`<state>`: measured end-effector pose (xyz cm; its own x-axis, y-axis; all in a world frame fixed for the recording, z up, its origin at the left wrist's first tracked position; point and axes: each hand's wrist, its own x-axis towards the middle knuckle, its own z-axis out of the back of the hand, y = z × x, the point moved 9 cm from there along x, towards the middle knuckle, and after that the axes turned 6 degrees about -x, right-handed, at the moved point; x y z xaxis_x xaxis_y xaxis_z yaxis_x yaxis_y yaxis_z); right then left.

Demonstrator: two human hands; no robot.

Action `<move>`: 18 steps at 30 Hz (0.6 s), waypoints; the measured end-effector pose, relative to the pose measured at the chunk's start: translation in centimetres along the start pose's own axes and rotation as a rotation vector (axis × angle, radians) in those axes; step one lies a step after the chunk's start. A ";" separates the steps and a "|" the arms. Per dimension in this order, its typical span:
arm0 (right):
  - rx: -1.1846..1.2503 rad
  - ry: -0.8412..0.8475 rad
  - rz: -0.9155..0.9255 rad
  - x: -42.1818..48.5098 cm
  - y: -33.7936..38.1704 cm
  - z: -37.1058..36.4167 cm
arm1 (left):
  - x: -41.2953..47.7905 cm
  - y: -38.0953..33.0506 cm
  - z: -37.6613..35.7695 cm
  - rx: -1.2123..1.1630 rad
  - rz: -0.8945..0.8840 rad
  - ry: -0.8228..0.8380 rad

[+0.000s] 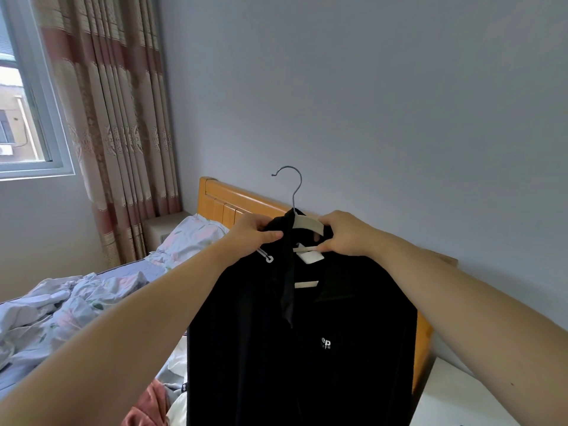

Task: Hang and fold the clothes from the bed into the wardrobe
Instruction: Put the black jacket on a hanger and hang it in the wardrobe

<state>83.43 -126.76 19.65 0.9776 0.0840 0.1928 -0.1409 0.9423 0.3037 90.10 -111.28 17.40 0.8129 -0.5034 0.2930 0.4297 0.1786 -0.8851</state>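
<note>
A black jacket [307, 333] with a small white chest logo hangs in front of me on a cream hanger [309, 224] with a metal hook. My left hand [255, 233] grips the jacket's left shoulder by the collar. My right hand [344, 233] pinches the hanger's right arm and the fabric there. Both hold it up above the bed [70, 305]. More clothes lie on the bed below, among them a reddish garment [150, 404] and a pale one [178, 410], partly hidden by the jacket.
A crumpled floral quilt [55, 315] and a pillow [190, 238] cover the bed. The wooden headboard [227, 201] stands against the grey wall. Curtains [116, 118] and a window [24, 103] are at left. A white nightstand [461, 398] sits at lower right.
</note>
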 end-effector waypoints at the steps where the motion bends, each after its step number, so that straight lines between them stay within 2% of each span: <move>1: 0.007 -0.045 -0.005 0.0 -0.2 0.3 | -0.1 0.0 -0.2 -0.021 0.006 0.016; 4: -0.002 -0.160 -0.021 -0.8 -0.6 1.9 | 0.1 0.2 0.2 -0.027 0.065 0.064; 8: -0.046 -0.274 -0.047 -1.9 -1.4 4.7 | 0.8 1.5 3.6 0.224 0.119 -0.070; 10: -0.068 -0.294 -0.043 -2.2 -1.5 5.6 | 0.8 2.0 3.6 0.331 0.135 -0.044; 13: -0.124 -0.293 -0.061 -2.4 -1.8 5.9 | 0.8 0.0 2.3 0.435 0.013 -0.041; 16: -0.143 -0.339 -0.097 -2.8 -2.3 6.0 | 0.1 -3.1 2.3 0.485 -0.151 -0.201; 18: -0.130 -0.376 -0.121 -3.0 -2.9 6.0 | -0.7 -4.5 1.7 0.686 -0.202 -0.250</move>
<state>79.94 -131.65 23.81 0.8575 -0.1315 0.4974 0.0162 0.9732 0.2294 88.30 -110.33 21.77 0.7222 -0.3899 0.5713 0.6615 0.6306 -0.4059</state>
